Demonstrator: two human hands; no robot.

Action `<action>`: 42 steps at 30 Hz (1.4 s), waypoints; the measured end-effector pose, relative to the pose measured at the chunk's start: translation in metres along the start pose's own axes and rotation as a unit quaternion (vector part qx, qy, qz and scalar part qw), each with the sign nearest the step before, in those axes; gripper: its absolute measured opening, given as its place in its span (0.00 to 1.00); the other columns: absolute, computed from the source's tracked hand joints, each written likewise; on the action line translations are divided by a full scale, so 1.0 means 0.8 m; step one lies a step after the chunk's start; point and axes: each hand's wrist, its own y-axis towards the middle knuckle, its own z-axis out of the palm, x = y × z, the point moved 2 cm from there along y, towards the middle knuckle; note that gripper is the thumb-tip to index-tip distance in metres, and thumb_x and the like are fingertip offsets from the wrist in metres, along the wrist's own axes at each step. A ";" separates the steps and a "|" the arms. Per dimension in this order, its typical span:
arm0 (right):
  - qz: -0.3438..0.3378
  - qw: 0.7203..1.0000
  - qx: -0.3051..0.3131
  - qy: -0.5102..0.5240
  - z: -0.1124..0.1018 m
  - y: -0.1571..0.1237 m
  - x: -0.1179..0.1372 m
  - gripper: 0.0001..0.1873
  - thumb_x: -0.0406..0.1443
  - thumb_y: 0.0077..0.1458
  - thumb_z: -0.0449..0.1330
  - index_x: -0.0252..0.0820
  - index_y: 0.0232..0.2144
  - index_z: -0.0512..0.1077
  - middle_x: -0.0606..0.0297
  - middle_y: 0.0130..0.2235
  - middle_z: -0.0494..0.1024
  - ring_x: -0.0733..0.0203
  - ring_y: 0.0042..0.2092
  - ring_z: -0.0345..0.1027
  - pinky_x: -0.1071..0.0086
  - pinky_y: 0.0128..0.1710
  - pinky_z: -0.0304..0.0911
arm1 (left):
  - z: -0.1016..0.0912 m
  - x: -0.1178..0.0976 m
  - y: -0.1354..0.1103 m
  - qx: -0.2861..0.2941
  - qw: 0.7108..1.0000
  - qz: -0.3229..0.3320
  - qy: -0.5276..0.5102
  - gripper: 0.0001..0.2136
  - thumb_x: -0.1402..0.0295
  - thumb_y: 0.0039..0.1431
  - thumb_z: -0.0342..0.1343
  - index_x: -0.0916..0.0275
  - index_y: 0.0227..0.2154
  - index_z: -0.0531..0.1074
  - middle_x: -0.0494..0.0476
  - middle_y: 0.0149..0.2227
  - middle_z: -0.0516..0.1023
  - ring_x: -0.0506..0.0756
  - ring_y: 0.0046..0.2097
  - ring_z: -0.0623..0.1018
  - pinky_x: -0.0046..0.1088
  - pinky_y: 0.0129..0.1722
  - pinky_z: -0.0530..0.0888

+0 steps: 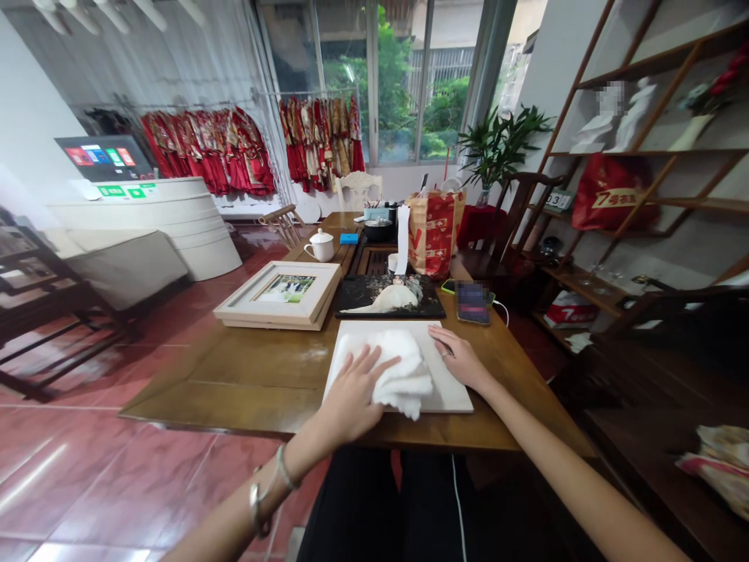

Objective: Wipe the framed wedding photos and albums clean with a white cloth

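Note:
A white cloth (403, 371), bunched and folded, lies on a flat white board (453, 390) at the table's near edge. My left hand (354, 394) rests on the cloth with its fingers spread, pressing down from the left. On the board's right side sits my right hand (459, 355), fingers extended over the surface, with a small dark spot by the fingers that I cannot make out. Much of the board's left part is covered by the cloth and my left hand. Just beyond the board lies a black panel (386, 297) with a white bird on it.
Stacked picture frames (278, 293) lie to the left, with a white lidded cup (321, 245) behind. A phone (473, 303) with a white cable lies right of the panel. Farther back stands a red and brown paper bag (433, 234). The wooden table (234, 375) extends left.

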 end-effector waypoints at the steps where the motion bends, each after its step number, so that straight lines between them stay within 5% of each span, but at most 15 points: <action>1: 0.000 1.000 -0.001 0.001 0.000 0.000 -0.001 0.19 0.33 0.57 0.51 0.40 0.48 0.76 0.52 0.54 0.75 0.48 0.58 0.66 0.49 0.60 0.58 | -0.002 0.003 0.017 -0.010 1.000 -0.014 0.015 0.36 0.75 0.49 0.51 0.55 0.64 0.55 0.62 0.68 0.52 0.67 0.69 0.48 0.53 0.65 0.50; 6: 0.001 1.000 -0.004 0.007 -0.002 0.001 -0.002 0.20 0.32 0.56 0.52 0.42 0.48 0.76 0.55 0.54 0.75 0.50 0.58 0.66 0.51 0.60 0.59 | -0.003 -0.001 0.089 -0.051 0.995 -0.021 0.084 0.32 0.71 0.55 0.51 0.62 0.64 0.55 0.64 0.68 0.52 0.67 0.69 0.49 0.51 0.64 0.51; 10: -0.004 1.000 0.004 0.017 -0.004 0.002 -0.003 0.23 0.28 0.52 0.52 0.45 0.47 0.76 0.58 0.55 0.75 0.51 0.59 0.65 0.53 0.60 0.59 | 0.003 -0.019 0.110 -0.040 0.995 -0.014 0.095 0.30 0.69 0.56 0.53 0.65 0.62 0.57 0.66 0.67 0.55 0.67 0.68 0.53 0.51 0.63 0.55; 14: -0.007 0.999 0.014 0.035 -0.006 0.003 -0.007 0.22 0.29 0.50 0.54 0.45 0.46 0.77 0.59 0.53 0.76 0.50 0.58 0.67 0.53 0.59 0.60 | 0.009 -0.046 0.090 -0.031 0.994 -0.008 0.104 0.30 0.67 0.55 0.55 0.66 0.62 0.58 0.67 0.67 0.54 0.69 0.68 0.52 0.54 0.63 0.54; 20: -0.001 0.999 0.014 0.041 -0.007 0.005 -0.011 0.19 0.34 0.56 0.51 0.44 0.45 0.78 0.56 0.53 0.76 0.50 0.57 0.67 0.51 0.60 0.59 | 0.026 -0.098 0.007 0.026 0.995 0.054 0.075 0.34 0.65 0.54 0.54 0.68 0.64 0.55 0.69 0.68 0.49 0.70 0.69 0.47 0.58 0.64 0.50; 24: 0.009 0.999 0.010 0.033 -0.007 0.003 -0.009 0.19 0.35 0.57 0.51 0.42 0.46 0.77 0.55 0.54 0.75 0.50 0.58 0.66 0.50 0.61 0.56 | 0.026 -0.108 -0.030 0.064 0.995 0.056 0.051 0.35 0.65 0.54 0.54 0.67 0.65 0.53 0.68 0.69 0.47 0.69 0.69 0.45 0.58 0.64 0.48; 27: 0.012 0.999 0.005 0.031 -0.006 0.002 -0.008 0.19 0.34 0.57 0.51 0.43 0.47 0.77 0.56 0.54 0.75 0.51 0.58 0.66 0.50 0.62 0.55 | 0.013 -0.093 -0.024 0.062 0.996 0.028 0.050 0.33 0.67 0.54 0.53 0.64 0.64 0.55 0.66 0.68 0.52 0.67 0.69 0.49 0.57 0.64 0.50; 33: 0.007 0.999 0.001 0.037 -0.006 0.002 -0.010 0.18 0.35 0.57 0.53 0.45 0.46 0.77 0.57 0.54 0.76 0.51 0.57 0.67 0.51 0.60 0.58 | 0.000 -0.056 0.042 0.015 0.995 -0.002 0.094 0.34 0.71 0.54 0.54 0.61 0.64 0.53 0.69 0.67 0.53 0.71 0.67 0.53 0.60 0.60 0.58; 38: -0.004 0.999 0.007 0.046 -0.006 0.004 -0.012 0.18 0.37 0.57 0.53 0.46 0.46 0.77 0.58 0.54 0.76 0.51 0.57 0.67 0.53 0.60 0.59 | 0.017 -0.071 0.073 -0.023 0.989 0.037 0.141 0.33 0.66 0.55 0.58 0.60 0.63 0.56 0.69 0.67 0.53 0.77 0.66 0.51 0.65 0.58 0.56; 42: 0.000 0.999 0.007 0.048 -0.006 0.005 -0.013 0.18 0.36 0.56 0.54 0.46 0.46 0.77 0.59 0.53 0.77 0.51 0.57 0.68 0.52 0.60 0.59 | 0.032 -0.093 0.058 -0.043 0.986 0.037 0.156 0.27 0.64 0.60 0.54 0.65 0.61 0.59 0.73 0.65 0.56 0.77 0.66 0.53 0.63 0.59 0.57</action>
